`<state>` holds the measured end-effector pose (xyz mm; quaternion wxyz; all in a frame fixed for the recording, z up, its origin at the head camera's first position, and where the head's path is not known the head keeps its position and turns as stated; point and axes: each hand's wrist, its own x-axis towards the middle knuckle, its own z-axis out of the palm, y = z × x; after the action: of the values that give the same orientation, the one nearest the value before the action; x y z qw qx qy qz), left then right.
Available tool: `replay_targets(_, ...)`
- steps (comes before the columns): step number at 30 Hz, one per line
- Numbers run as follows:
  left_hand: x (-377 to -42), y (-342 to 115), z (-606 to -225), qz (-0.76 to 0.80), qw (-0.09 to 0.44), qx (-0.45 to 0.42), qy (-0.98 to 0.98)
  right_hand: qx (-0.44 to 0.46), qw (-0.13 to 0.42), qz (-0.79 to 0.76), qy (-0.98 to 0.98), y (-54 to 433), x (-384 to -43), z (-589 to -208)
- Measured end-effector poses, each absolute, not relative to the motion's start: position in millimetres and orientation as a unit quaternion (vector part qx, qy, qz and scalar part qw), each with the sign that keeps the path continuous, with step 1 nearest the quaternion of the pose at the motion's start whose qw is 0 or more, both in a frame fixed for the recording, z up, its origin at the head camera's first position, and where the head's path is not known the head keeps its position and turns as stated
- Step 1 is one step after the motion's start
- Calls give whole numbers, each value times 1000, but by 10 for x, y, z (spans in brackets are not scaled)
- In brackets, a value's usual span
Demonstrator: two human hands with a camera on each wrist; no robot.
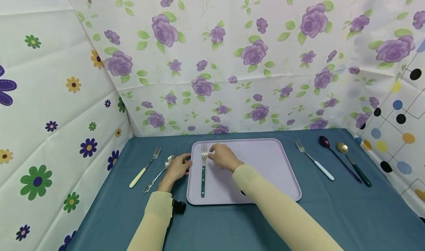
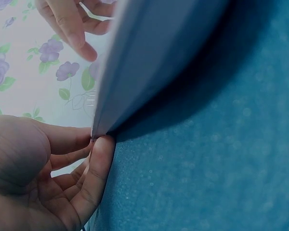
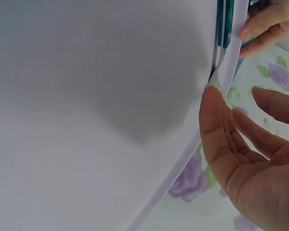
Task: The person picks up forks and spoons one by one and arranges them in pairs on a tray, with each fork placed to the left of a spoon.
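Observation:
A pale lilac tray (image 1: 259, 170) lies on the table, and a fork with a green handle (image 1: 203, 181) rests near its left side, tines pointing away. My left hand (image 1: 178, 167) pinches the tray's left rim between thumb and finger, as the left wrist view (image 2: 62, 178) shows closer. Over the tray, my right hand (image 1: 225, 156) is beside the fork's head. In the right wrist view the right hand's (image 3: 255, 159) fingertip appears to touch the fork's neck, with the thumb held apart. The tines are hidden there behind the fingers.
Left of the tray lie a cream-handled fork (image 1: 138, 177) and an ornate silver spoon (image 1: 154, 181), close to the left hand. To the right are a white-handled fork (image 1: 323, 170), a dark purple spoon (image 1: 343, 162) and a green-handled gold spoon (image 1: 361, 174). Patterned cloth walls (image 1: 206, 107) surround the table.

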<state>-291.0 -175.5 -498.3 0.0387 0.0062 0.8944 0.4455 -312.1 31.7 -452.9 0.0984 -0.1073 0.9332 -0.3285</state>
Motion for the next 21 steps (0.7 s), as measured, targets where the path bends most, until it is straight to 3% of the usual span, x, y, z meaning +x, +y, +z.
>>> replay_targets(21,-2898,-1748,-4971,438,37,5,898,-118,55,-292,948,849,-3202,-4578)
